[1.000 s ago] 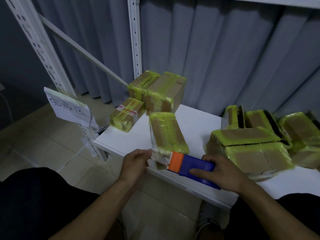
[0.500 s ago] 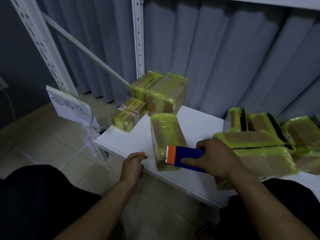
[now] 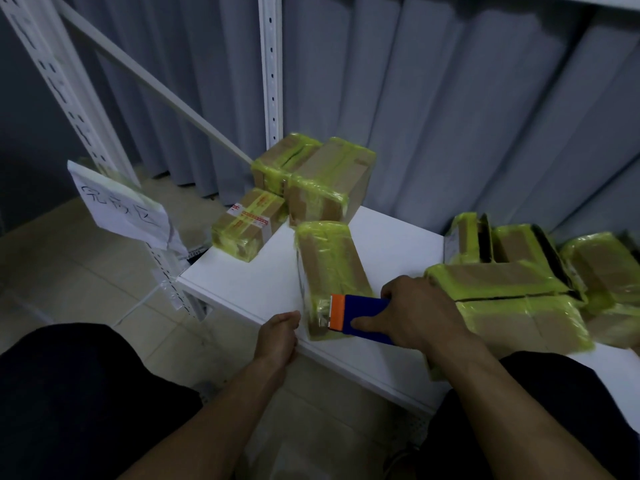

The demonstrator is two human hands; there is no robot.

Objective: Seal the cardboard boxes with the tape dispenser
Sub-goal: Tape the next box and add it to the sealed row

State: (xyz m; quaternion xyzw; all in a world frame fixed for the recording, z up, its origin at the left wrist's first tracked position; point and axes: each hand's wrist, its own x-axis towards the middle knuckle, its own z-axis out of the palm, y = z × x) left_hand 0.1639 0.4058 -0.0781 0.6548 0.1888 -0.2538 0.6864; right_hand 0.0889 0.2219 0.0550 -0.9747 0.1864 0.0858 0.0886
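A long cardboard box (image 3: 329,268) wrapped in yellow-green tape lies on the white shelf (image 3: 249,285), its near end at the front edge. My right hand (image 3: 419,315) grips a blue tape dispenser (image 3: 363,318) with an orange head, and the head is against the near right side of that box. My left hand (image 3: 278,336) sits at the shelf's front edge just left of the box's near end, fingers curled, thumb close to the box; whether it touches the box I cannot tell.
Three taped boxes (image 3: 311,181) are stacked at the shelf's back left corner, one (image 3: 247,223) overhanging the edge. Several more taped boxes (image 3: 519,299) crowd the right side. A white upright (image 3: 271,74) and a paper sign (image 3: 121,206) stand left; grey curtain behind.
My right hand carried the dispenser up from the shelf's front edge onto the box's near right side. My left hand let go of the box's end and dropped back to the shelf edge.
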